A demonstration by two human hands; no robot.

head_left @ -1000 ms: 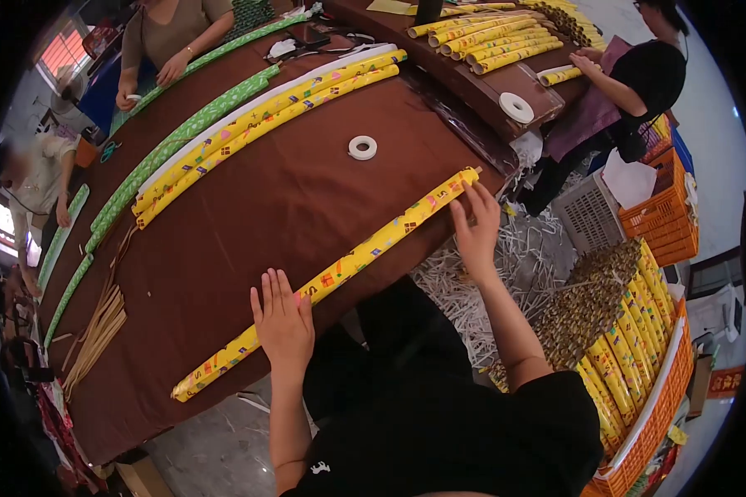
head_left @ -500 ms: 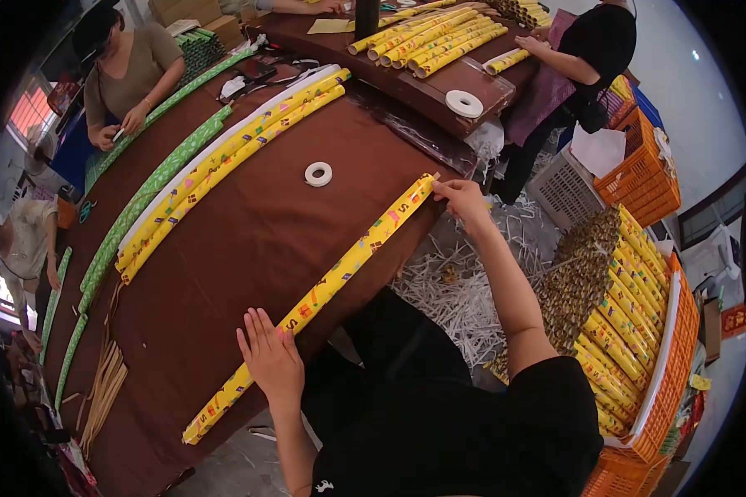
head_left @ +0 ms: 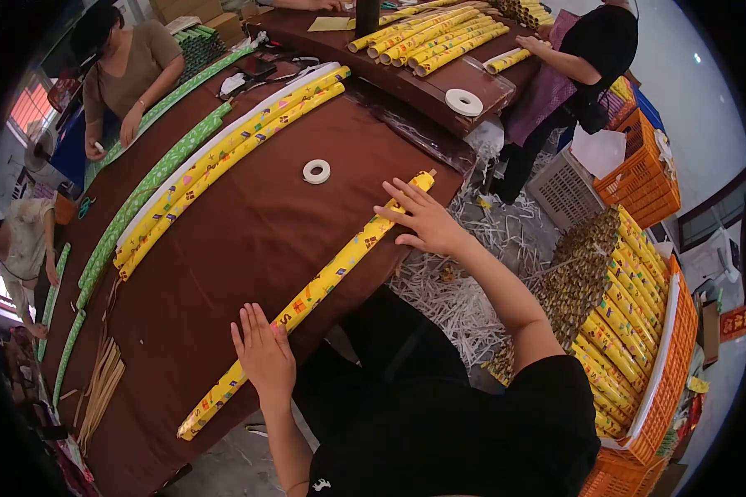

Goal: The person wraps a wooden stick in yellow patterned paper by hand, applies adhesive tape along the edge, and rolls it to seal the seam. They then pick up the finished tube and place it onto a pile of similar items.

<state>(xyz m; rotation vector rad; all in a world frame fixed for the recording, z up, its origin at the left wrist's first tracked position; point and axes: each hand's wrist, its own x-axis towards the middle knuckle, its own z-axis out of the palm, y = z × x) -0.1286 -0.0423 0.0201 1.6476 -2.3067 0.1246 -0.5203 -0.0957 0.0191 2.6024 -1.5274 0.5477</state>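
Observation:
A long roll of yellow patterned wrapping paper (head_left: 330, 277) lies slantwise along the near edge of the brown-covered table (head_left: 224, 273). My left hand (head_left: 265, 352) rests flat on its lower part, fingers stretched out. Toward the far end, my right hand (head_left: 423, 219) lies over the roll with its fingers spread. A short brown tip sticks out of the roll's far end. Beyond the roll sits a white roll of tape (head_left: 317, 171). Farther left are yellow wrapping paper rolls (head_left: 224, 157) beside a white strip, and a green patterned roll (head_left: 153, 186).
An orange basket (head_left: 675, 356) full of yellow rolls stands at right, near shredded paper (head_left: 448, 306) on the floor. More yellow rolls (head_left: 431, 37) and a tape roll (head_left: 464, 103) lie on the raised table. Thin brown strips (head_left: 104, 385) lie at left. Other people work around the table.
My right hand has gone from pinching the roll's far end to lying spread on top of it. The roll has turned about its length and shifted slightly; my left hand stays flat on it.

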